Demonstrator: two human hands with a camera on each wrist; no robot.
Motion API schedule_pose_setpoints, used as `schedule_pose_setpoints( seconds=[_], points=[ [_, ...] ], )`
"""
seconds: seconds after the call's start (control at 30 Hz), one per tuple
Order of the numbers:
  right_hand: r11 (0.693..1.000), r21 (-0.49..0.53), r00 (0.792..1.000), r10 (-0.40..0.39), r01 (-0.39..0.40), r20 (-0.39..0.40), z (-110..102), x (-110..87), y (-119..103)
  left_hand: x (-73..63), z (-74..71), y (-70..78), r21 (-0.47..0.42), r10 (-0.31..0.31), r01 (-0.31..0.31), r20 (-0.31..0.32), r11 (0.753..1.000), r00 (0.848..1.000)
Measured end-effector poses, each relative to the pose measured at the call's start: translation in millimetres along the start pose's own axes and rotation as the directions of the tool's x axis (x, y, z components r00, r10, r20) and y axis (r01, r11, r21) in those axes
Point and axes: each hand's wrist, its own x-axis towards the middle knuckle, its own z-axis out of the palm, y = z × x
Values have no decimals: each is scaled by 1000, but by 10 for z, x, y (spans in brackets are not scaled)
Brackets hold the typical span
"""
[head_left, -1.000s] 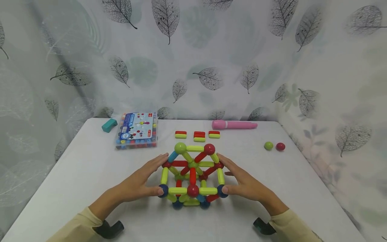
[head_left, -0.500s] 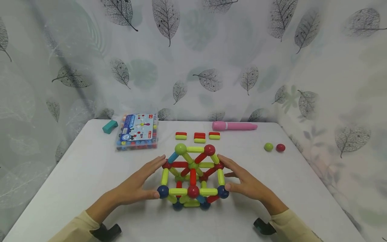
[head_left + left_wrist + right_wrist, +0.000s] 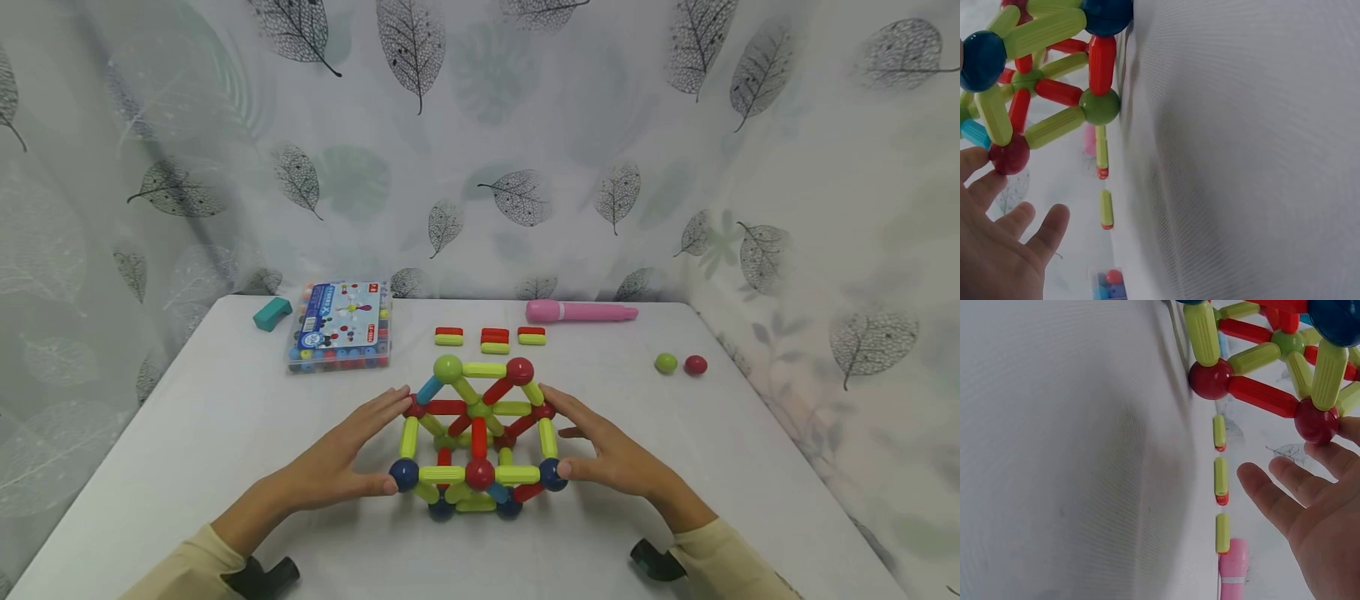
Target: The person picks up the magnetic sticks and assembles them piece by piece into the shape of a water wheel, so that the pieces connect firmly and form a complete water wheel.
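A ball-and-stick structure [image 3: 479, 473] of yellow-green, red and blue rods joined by coloured balls stands on the white table. My left hand [image 3: 330, 460] is at its left side, thumb at a dark blue ball [image 3: 404, 475] and fingertips against a red ball [image 3: 1010, 156]. On the opposite side, my right hand [image 3: 618, 467] has its thumb at another dark blue ball [image 3: 552, 474] and its fingertips at a red ball [image 3: 1316, 422]. The fingers of both hands are extended and spread, not curled round the structure.
Behind the structure lie short red and yellow-green rods [image 3: 495, 342] in small groups. A clear case [image 3: 341, 325] of coloured parts and a teal block [image 3: 272, 314] are back left. A pink pen-shaped object [image 3: 581, 312], a green ball [image 3: 665, 363] and a red ball [image 3: 695, 365] lie right.
My left hand has eased slightly left, its thumb drawing back from the front of the dark blue ball. The right thumb has shifted slightly too. The structure stays in place.
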Motion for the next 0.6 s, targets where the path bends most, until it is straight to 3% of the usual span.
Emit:
schedule_pose_setpoints(
  seconds=[0.13, 0.23, 0.3, 0.37, 0.5, 0.6],
  points=[
    [999, 44, 999, 12, -11, -31, -38, 42, 49, -3, -6, 2, -1, 1, -1, -2, 1000, 1000],
    [993, 103, 990, 63, -50, -129, -135, 205, 164, -9, -18, 3, -4, -5, 5, -7, 1000, 1000],
    [979, 178, 966, 137, -98, -219, -231, 403, 274, -13, -23, -4, -9, -8, 8, -11, 1000, 1000],
    [958, 249, 930, 217, -144, -297, -337, 646, 412, -15, -24, -12, -18, -12, 12, -15, 1000, 1000],
    [918, 322, 862, 348, -233, -368, -477, 1098, 679, -12, 4, -27, -27, -20, 19, -15, 999, 1000],
    [914, 269, 849, 388, -304, -358, -489, 1316, 823, -1, 45, -23, -51, -22, 22, -9, 998, 1000]
  ],
)
